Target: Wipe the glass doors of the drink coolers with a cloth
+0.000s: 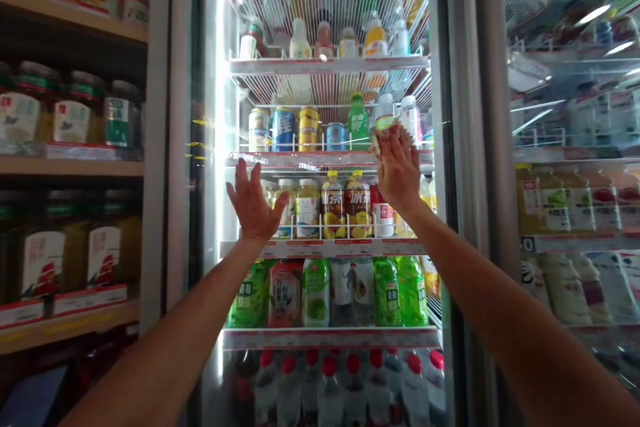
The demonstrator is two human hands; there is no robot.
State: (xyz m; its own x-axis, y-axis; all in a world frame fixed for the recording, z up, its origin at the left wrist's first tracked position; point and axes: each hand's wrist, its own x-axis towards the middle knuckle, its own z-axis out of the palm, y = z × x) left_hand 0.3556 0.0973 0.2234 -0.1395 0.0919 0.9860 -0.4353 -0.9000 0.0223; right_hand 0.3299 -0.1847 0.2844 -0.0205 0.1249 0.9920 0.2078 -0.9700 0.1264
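Note:
A lit drinks fridge stands in front of me, and light reflections suggest a glass door (205,213) across it. My right hand (397,163) is raised at the third shelf's height, its fingers laid over a crumpled, pale cloth (383,135). The cloth appears pressed flat against the glass, in front of a green bottle (358,121) and a white-capped one. On the left, my left hand (254,203) is held up with fingers spread and nothing in it. It is at or close to the glass; I cannot tell whether it touches.
Behind the hands, wire shelves (330,67) carry cans, bottles and iced-tea packs (345,207). Red-capped bottles (330,387) line the bottom. Wooden shelves with jars (75,110) stand at the left. A metal door frame (490,147) and another glass-fronted cooler (575,200) are at the right.

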